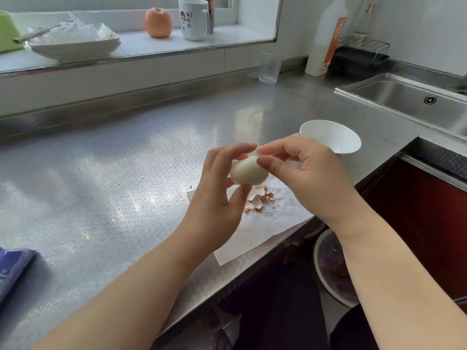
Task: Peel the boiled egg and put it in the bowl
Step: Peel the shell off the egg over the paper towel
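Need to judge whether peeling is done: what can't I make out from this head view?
- Far side of the egg: hidden by left hand and right hand, so leftover shell is unknowable.
- Bowl near rim: behind the right hand.
- Shell pieces: partly covered by the egg and left hand.

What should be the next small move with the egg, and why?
Probably carry the egg right to the white bowl and set it in. The side in view looks peeled, shell pieces lie on the paper towel, and the bowl appears empty.
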Tool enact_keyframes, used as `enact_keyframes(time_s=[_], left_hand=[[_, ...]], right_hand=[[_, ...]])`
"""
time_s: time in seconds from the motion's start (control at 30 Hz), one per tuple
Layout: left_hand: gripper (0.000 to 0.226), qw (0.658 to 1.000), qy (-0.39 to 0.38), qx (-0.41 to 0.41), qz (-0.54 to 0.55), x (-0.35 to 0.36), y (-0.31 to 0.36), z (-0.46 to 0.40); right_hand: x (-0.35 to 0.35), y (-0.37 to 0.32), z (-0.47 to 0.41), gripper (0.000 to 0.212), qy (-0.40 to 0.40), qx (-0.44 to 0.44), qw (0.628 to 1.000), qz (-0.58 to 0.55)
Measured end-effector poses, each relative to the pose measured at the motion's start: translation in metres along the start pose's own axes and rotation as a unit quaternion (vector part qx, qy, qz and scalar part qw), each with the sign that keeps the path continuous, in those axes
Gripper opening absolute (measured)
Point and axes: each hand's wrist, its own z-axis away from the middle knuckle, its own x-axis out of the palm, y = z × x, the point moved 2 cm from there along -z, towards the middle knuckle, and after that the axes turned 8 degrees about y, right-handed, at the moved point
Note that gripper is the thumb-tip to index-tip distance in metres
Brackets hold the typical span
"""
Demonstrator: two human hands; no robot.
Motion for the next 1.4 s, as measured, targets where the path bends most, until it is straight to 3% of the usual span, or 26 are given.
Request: enact_keyframes(time_s=[0.4, 0.5, 0.57, 0.63, 0.77, 0.8, 0.9, 1.0, 1.2, 1.3, 1.4], left_hand=[[0.065, 0.999, 0.009, -0.006, -0.046, 0.003, -0.005, 0.002], [0.061, 0.999, 0.01, -0.036, -0.002, 0.001, -0.006, 0.0], [0.056, 0.991, 0.018, -0.107, 0.082, -0.003, -0.009, -0.003], [0.05, 0.964, 0.036, -0.193, 0.18, -0.007, -0.014, -0.007], [0.049, 0.855, 0.048, -0.324, 0.403, -0.012, -0.023, -0.012], [0.05, 0.837, 0.038, -0.335, 0.43, -0.013, -0.023, -0.013], [0.044, 0.809, 0.009, -0.354, 0.469, -0.014, -0.023, -0.015], [0.038, 0.773, -0.007, -0.39, 0.499, -0.013, -0.02, -0.015], [0.03, 0.74, -0.052, -0.409, 0.532, -0.011, -0.017, -0.015], [0.028, 0.733, -0.065, -0.407, 0.541, -0.01, -0.015, -0.015], [0.028, 0.732, -0.067, -0.404, 0.544, -0.01, -0.015, -0.015]], right_hand=[[0.01, -0.003, -0.006, 0.002, -0.038, -0.035, 0.994, 0.094], [0.01, -0.002, -0.004, 0.009, -0.005, -0.02, 0.996, 0.087], [0.005, 0.002, -0.001, 0.016, 0.037, 0.008, 0.998, 0.059], [0.002, 0.008, 0.003, 0.019, 0.03, 0.041, 0.997, 0.062], [0.006, 0.023, 0.017, 0.01, -0.027, 0.067, 0.99, 0.118], [0.008, 0.023, 0.02, 0.005, -0.044, 0.064, 0.99, 0.119], [0.011, 0.025, 0.025, 0.03, -0.083, 0.053, 0.989, 0.114], [0.009, 0.021, 0.023, 0.004, -0.019, 0.063, 0.995, 0.072], [0.017, 0.005, 0.022, 0.025, 0.009, 0.017, 1.0, 0.009], [0.02, -0.005, 0.02, 0.008, 0.052, -0.004, 0.998, -0.019], [0.023, -0.013, 0.02, 0.014, 0.07, -0.012, 0.997, -0.036]])
